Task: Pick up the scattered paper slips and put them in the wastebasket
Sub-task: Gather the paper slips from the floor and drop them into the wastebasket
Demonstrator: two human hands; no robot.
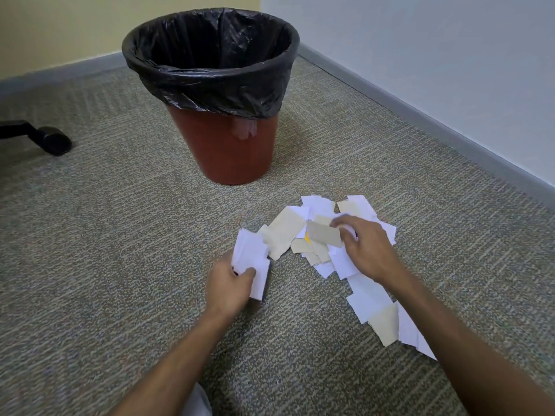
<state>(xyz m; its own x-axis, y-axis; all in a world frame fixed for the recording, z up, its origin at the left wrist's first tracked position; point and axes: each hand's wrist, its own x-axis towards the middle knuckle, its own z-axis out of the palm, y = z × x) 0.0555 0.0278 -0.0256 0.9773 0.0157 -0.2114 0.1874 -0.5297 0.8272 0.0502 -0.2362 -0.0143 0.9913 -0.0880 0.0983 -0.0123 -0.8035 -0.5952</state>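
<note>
Gathering is the step I'm on: the carpet floor (120, 265) carries the brown wastebasket (234, 145) with its black liner (210, 70), and nearer me, well apart from it, the pile of paper slips (300, 232) is mostly not yet picked up. My left hand (231, 283) is curled around a wad of white slips (252, 259), while my right hand (369, 250) pinches a tan slip (324, 234) over the pile. Next, I judge, I should bunch more and carry them to the basket's mouth.
</note>
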